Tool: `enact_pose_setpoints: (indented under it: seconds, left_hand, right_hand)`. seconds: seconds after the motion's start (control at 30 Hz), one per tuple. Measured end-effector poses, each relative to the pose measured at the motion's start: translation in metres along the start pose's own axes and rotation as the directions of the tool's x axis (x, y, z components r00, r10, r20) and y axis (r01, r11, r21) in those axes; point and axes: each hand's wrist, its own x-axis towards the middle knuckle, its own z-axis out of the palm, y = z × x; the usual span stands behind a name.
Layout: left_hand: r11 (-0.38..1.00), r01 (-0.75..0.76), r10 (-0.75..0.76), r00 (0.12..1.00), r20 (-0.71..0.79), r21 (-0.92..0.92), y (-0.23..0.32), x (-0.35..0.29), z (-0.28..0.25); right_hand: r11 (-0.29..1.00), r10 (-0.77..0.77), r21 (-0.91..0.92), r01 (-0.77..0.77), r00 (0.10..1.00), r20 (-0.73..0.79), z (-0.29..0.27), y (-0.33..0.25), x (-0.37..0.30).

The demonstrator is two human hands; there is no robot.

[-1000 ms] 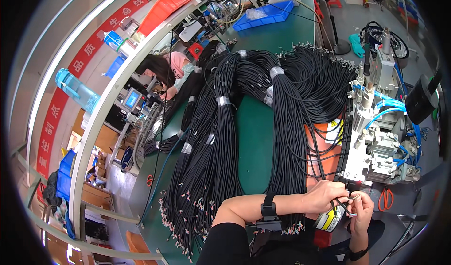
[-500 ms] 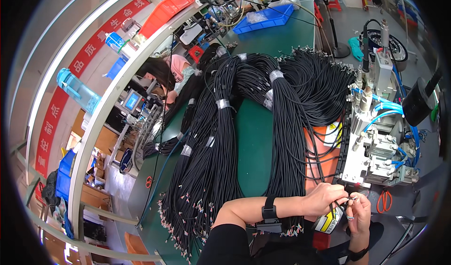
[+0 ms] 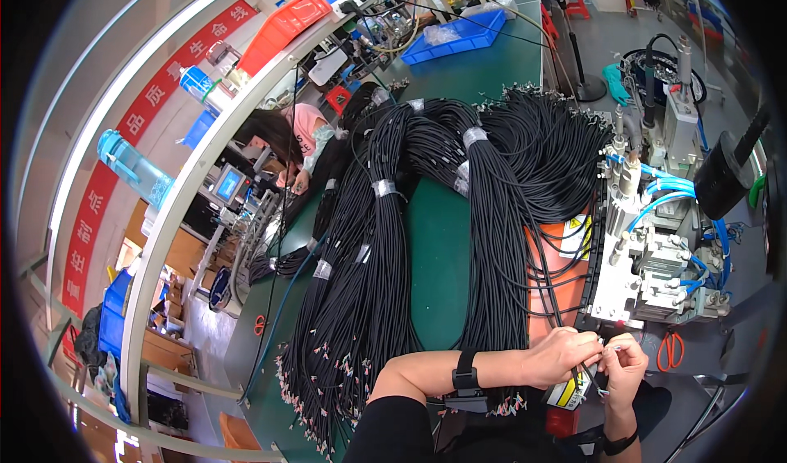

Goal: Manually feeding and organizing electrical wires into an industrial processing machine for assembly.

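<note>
My left hand [image 3: 561, 356] is closed around thin black cables [image 3: 544, 287] that run down from the large bundle [image 3: 498, 250]. Close beside it, my right hand [image 3: 623, 367] pinches at the cable ends, its fingertips almost meeting the left ones. Pale wire tips show faintly below and between the fingers; their exact shape is too small to make out. Both hands are just in front of a metal pneumatic machine [image 3: 635, 278] with blue air hoses. Another bundle of black cables [image 3: 373, 274], tied with clear wrap, lies to the left, its stripped colored ends fanned toward me.
A green table [image 3: 438, 274] carries the bundles. Red-handled scissors [image 3: 670, 351] lie right of my hands. An orange panel [image 3: 557, 258] borders the machine. Farther off are a blue tray [image 3: 455, 38] and a co-worker in a pink top [image 3: 305, 127]. A curved white shelf frame [image 3: 176, 184] rises at left.
My right hand has turned and shifted slightly, its fingers now pinching higher beside the left fingertips. The left hand keeps its hold on the cables. The whole view has shifted a little.
</note>
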Motion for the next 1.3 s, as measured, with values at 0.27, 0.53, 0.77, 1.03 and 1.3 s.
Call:
enact_pose_setpoints:
  seconds: [0.27, 0.53, 0.77, 1.03, 1.3]
  left_hand:
    - [0.998, 0.02, -0.024, 0.997, -0.067, -0.054, -0.005, 0.0, 0.004]
    - [0.991, 0.063, -0.07, 0.996, 0.053, 0.118, 0.001, -0.002, 0.005]
    - [0.971, 0.121, -0.12, 0.993, -0.017, 0.208, 0.004, -0.002, 0.001]
    - [0.989, 0.143, -0.146, 0.987, 0.074, 0.037, -0.004, 0.0, -0.005]
    - [0.98, 0.158, -0.166, 0.984, 0.062, 0.122, 0.004, 0.012, -0.005]
  right_hand:
    - [0.963, 0.209, 0.189, -0.192, 0.975, -0.075, 0.005, -0.01, 0.0]
    - [0.949, -0.087, -0.307, 0.064, 0.994, -0.059, 0.008, -0.006, -0.01]
    - [0.69, -0.397, -0.617, 0.379, 0.911, 0.115, 0.021, -0.023, -0.002]
    - [0.891, 0.355, 0.257, -0.373, 0.928, 0.115, 0.002, -0.008, 0.003]
    - [0.818, 0.377, 0.392, -0.421, 0.907, 0.189, -0.007, -0.014, 0.008]
